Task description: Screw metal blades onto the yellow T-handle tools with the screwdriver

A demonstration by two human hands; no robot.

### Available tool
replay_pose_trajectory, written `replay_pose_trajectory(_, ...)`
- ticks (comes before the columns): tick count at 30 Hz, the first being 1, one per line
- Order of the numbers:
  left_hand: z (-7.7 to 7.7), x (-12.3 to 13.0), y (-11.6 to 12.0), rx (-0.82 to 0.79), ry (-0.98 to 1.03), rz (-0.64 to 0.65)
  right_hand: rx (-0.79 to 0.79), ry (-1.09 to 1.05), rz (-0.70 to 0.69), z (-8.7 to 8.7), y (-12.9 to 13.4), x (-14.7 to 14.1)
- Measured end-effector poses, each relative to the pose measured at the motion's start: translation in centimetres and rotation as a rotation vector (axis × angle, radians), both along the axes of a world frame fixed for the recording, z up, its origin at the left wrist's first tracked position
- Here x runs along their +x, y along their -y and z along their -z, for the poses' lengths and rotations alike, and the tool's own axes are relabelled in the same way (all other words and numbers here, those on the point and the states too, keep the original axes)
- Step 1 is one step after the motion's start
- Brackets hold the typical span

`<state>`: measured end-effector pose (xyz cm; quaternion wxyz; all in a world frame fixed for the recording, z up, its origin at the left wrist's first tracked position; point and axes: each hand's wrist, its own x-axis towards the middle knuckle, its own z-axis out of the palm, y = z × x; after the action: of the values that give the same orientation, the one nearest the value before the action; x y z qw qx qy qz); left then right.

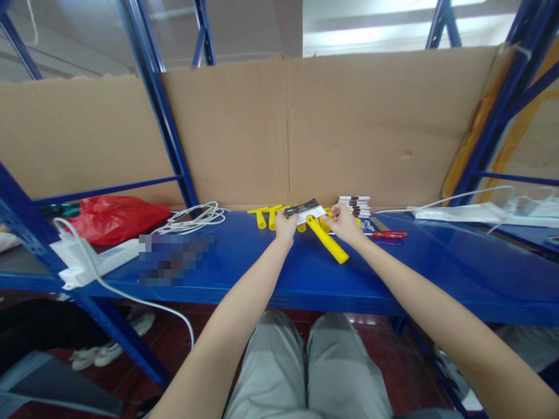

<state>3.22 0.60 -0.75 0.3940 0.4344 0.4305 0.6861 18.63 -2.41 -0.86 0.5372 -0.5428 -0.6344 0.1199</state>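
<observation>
My left hand (286, 227) is closed on the left end of a black-and-white printed card (311, 210), held just above the shelf. The fingers of my right hand (346, 224) are pinched together beside the card's right end. What they grip is too small to make out. Below the card, a yellow tube-shaped handle (329, 243) slants down to the right, its upper end partly covered by the card. Behind my left hand, yellow T-shaped pieces (261, 218) lie in a row. A stack of white-and-brown packets (354, 205) is just behind my right hand.
A red-handled screwdriver (390, 234) lies right of my hand on the blue shelf (441, 262). Coiled white cable (196, 220), a red plastic bag (117, 218) and a white power strip (105, 259) are on the left. Cardboard (371, 128) closes off the back.
</observation>
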Motion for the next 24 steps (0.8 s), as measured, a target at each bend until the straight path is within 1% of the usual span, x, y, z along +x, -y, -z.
replay_pose_trajectory(1,0.1,0.0,-0.1,-0.006,0.000,0.009,-0.005,0.070,-0.030,0.1,0.1,-0.1)
replay_pose_trajectory(3,0.3,0.1,-0.1,-0.009,-0.021,0.064,-0.060,0.130,-0.137,0.4,0.2,-0.3)
replay_pose_trajectory(5,0.5,0.2,-0.1,-0.007,-0.051,0.122,-0.141,0.129,-0.254,0.6,0.4,-0.5)
replay_pose_trajectory(7,0.6,0.3,-0.1,-0.007,-0.071,0.136,-0.212,0.114,-0.326,0.8,0.6,-0.7)
replay_pose_trajectory(13,0.3,0.2,0.4,-0.006,-0.139,0.044,-0.283,0.172,-0.347,0.4,1.3,-0.7)
replay_pose_trajectory(19,0.4,0.2,0.2,0.028,-0.188,-0.064,-0.176,0.375,-0.365,-0.3,2.0,-0.6)
replay_pose_trajectory(21,0.5,0.2,0.2,0.028,-0.210,-0.096,-0.184,0.429,-0.392,-0.5,2.0,-0.4)
replay_pose_trajectory(24,0.7,0.1,0.0,0.034,-0.249,-0.085,-0.203,0.480,-0.411,-0.6,2.0,-0.1)
